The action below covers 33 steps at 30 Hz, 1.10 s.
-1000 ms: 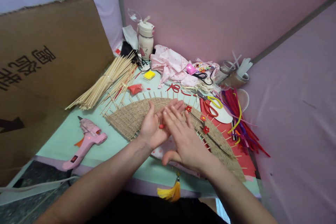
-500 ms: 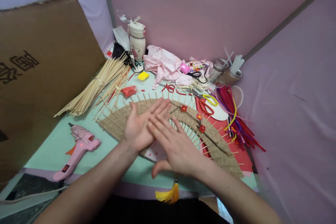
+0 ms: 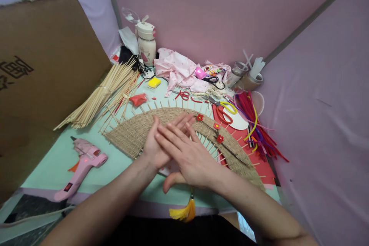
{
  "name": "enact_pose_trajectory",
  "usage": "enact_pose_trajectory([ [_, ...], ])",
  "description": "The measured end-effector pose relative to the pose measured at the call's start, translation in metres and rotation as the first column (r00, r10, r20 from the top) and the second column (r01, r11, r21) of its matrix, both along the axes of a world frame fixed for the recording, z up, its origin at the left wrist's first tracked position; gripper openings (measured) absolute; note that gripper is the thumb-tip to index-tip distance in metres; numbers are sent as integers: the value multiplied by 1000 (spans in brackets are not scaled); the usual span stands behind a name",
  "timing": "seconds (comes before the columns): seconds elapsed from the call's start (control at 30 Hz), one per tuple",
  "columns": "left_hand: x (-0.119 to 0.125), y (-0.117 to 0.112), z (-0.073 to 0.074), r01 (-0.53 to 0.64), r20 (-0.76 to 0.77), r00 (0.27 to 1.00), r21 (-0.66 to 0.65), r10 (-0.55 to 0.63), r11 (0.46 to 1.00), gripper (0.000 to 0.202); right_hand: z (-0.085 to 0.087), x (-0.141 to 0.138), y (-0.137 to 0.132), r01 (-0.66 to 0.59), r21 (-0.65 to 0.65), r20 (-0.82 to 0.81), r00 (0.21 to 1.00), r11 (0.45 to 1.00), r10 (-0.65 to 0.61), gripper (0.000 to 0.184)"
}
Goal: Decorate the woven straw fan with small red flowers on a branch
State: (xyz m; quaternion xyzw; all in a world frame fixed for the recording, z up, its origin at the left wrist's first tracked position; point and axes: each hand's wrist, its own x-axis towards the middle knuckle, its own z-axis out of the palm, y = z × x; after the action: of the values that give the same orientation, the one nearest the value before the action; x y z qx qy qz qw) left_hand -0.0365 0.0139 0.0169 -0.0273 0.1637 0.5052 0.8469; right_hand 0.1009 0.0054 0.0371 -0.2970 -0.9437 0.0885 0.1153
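My left hand [image 3: 152, 147] is turned palm up with its fingers stretched out. My right hand [image 3: 188, 157] lies flat across it, palm down, fingers straight and slightly spread. The palms are pressed together, and whatever may be between them is hidden. Both hands hover over a half-round woven straw fan [image 3: 129, 134] with bamboo ribs. A dark twig with small red flowers [image 3: 220, 138] is fixed on the fan's right side. A yellow tassel [image 3: 184, 212] hangs at the table's front edge below my hands.
A pink glue gun [image 3: 83, 161] lies front left. A bundle of bamboo skewers [image 3: 100, 96] leans by a cardboard sheet [image 3: 43, 65]. Red clay [image 3: 137, 100], yellow clay [image 3: 154, 82], scissors [image 3: 227, 109], pipe cleaners [image 3: 253, 123], pink cloth [image 3: 178, 71] and a bottle [image 3: 146, 44] crowd the back.
My right hand has slid back and forth over the left palm. A small red piece seen between the palms one second ago is now covered. The view has shifted right.
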Motion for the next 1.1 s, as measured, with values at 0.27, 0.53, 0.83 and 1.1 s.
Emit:
enact_pose_trajectory([
  [0.27, 0, 16, -2, -50, -69, 996, -5, 50, 999, 77, 3, 21, 13, 273, 17, -290, 922, 962, -256, 32],
  [0.53, 10, 14, -3, -15, -60, 998, -13, 14, 1000, 79, -18, 4, 11, 273, 55, -225, 941, 960, -254, 23],
  [0.83, 7, 15, -4, 12, -59, 998, -56, -15, 998, 78, -24, 7, 8, 241, 240, -205, 959, 940, -194, 25],
  [1.1, -2, 19, -7, -35, -86, 996, -61, 30, 998, 76, -27, 5, -1, 212, 219, -91, 976, 952, -196, 61],
])
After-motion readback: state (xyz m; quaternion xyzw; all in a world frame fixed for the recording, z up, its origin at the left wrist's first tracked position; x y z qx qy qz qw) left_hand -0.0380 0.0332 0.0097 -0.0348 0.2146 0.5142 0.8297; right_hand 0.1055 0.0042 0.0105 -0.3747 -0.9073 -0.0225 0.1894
